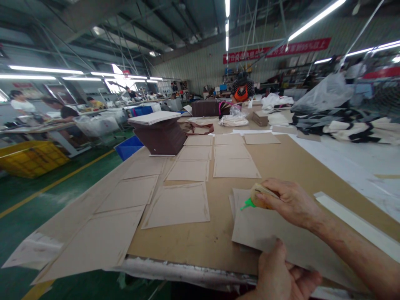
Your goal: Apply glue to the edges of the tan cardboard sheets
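My right hand [289, 202] is closed around a small squeeze bottle [262, 196] with a green nozzle, which looks like a glue bottle. Its tip points left and down, close over the upper left corner of a grey-beige board sheet [256, 227]. That sheet lies on top of a small, slightly fanned stack at the right of the table. At the sheet's near edge is my left hand [278, 271], thumb over the edge and fingers curled, gripping it. Left of the stack lies another sheet [178, 204] with darker, wet-looking strips along its edges.
Rows of similar sheets [195, 170] cover the table's left and middle. Behind them stands a tall stack of dark brown pieces [164, 139]. A long pale strip [356, 223] lies at right. Fabric pieces [340, 123], plastic bags and a person [242, 89] are farther back.
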Motion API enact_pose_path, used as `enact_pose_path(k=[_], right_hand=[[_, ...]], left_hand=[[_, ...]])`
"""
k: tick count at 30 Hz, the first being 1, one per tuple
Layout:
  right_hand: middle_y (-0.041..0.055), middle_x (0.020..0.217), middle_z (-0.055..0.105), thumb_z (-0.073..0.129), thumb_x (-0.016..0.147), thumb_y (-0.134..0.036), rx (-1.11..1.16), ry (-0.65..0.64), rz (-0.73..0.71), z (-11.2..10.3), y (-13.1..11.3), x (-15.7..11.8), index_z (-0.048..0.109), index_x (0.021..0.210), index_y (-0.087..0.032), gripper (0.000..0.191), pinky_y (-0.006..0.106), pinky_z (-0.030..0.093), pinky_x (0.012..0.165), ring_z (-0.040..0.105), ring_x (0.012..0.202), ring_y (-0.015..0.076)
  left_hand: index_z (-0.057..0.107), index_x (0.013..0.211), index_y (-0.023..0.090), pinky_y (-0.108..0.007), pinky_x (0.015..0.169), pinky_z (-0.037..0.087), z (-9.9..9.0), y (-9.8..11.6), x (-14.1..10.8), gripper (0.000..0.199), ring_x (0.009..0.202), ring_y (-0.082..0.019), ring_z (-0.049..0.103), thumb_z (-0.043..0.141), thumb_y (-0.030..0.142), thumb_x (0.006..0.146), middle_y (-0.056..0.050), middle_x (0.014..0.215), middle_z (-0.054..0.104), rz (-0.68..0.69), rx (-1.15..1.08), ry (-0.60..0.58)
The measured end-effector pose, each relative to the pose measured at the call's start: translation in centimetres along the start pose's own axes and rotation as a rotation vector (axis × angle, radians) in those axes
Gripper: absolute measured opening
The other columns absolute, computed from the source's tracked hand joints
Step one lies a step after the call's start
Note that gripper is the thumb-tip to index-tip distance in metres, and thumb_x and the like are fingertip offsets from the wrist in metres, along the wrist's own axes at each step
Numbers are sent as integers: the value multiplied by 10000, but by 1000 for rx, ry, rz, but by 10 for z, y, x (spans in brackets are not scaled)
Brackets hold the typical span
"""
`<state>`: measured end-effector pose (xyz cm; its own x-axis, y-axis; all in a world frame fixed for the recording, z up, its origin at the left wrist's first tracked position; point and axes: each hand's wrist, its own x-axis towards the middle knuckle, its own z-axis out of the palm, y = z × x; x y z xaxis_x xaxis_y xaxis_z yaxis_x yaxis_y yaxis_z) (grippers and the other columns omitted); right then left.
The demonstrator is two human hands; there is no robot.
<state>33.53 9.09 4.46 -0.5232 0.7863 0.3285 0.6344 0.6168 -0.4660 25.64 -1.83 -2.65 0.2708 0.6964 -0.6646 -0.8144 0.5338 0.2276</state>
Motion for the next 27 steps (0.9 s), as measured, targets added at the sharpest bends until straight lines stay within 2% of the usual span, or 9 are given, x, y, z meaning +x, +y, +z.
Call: enact_pose_path(k=[4, 9, 15, 20, 27], right_hand=[[-2, 710, 585, 482, 969, -419, 6, -59, 17, -3, -7, -4, 575, 761, -210, 309, 306, 344, 604, 542, 654, 177], [-17, 717, 568, 503, 958, -420, 191, -181, 31, -5, -21, -15, 572, 755, -204, 304, 291, 348, 595, 535, 660, 164], [5, 745, 594, 509, 937, -450, 179, -112, 119, -3, -8, -8, 613, 792, -197, 310, 319, 367, 631, 549, 712, 199], [-6, 751, 593, 514, 945, -439, 300, -184, 99, -1, -10, -12, 618, 800, -200, 298, 297, 393, 611, 553, 696, 180], [-1, 773, 637, 480, 953, -470, 13, 15, 113, -3, 20, 5, 638, 826, -220, 322, 310, 383, 630, 579, 698, 196]], left_hand=[[543, 1068, 87, -290, 580, 537, -1, -2, 4, 361, 671, -202, 665, 439, 415, 957, -161, 878, 666, -5, 7, 17], [539, 1046, 96, -296, 574, 532, -2, -3, 6, 355, 657, -212, 660, 461, 428, 947, -139, 800, 653, -2, 4, 24], [530, 1093, 81, -287, 551, 515, 2, 0, 1, 368, 636, -208, 665, 357, 388, 987, -157, 842, 678, -5, -3, 21], [500, 1160, 7, -288, 514, 505, 12, 9, -8, 440, 564, -205, 663, 218, 313, 1018, -147, 753, 667, -34, 38, 70], [479, 1223, -3, -293, 495, 501, 13, 9, -8, 469, 583, -227, 682, 218, 326, 1017, -188, 824, 698, -32, 16, 61]])
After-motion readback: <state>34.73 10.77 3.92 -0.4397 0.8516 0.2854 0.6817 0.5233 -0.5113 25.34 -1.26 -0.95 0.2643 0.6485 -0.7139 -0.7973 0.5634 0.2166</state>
